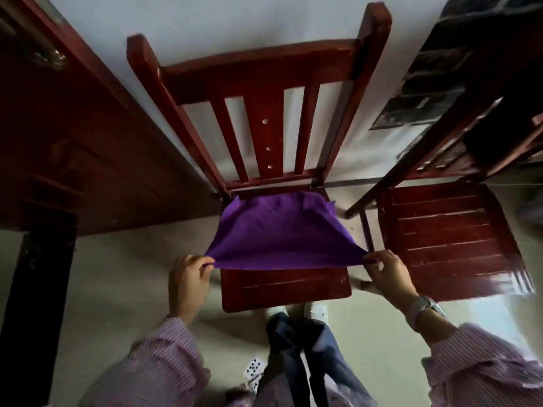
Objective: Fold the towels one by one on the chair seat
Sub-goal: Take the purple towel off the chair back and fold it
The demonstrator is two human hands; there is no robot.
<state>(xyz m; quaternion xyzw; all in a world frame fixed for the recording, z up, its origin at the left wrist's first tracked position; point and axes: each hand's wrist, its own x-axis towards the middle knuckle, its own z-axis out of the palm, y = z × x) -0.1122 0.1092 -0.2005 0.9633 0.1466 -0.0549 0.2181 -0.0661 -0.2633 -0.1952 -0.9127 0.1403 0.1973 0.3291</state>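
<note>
Since only one towel shows up anywhere, I'd say this is right at the start of a fold, nothing finished yet as far as I can see. Biggest thing first: the dark red wooden chair [258, 136] stands straight ahead of both hands, slatted back rising beyond them, and its seat [285, 284] shows bare wood between the two hands. A second chair [449, 239] of the same kind sits just outboard of the right hand, seat bare. Off past the left hand there's a big dark wooden cabinet [73, 142] or similar, hard to say exactly what.

The purple towel [279, 233] lies spread over the far part of the seat, its near edge lifted off the wood and stretched between the hands. The left hand [188, 277] pinches the near left corner with thumb and fingers, and the right hand [385, 273] pinches the near right corner the same way, with a pale watch [423, 306] on that wrist.

My guess is the near edge goes over to the far edge next. No folded stack in view, so basically all the folding is left.

Writing-wise: nothing readable. A playing card [253, 368] with black pips lies on the floor below the left hand, by the person's legs.
</note>
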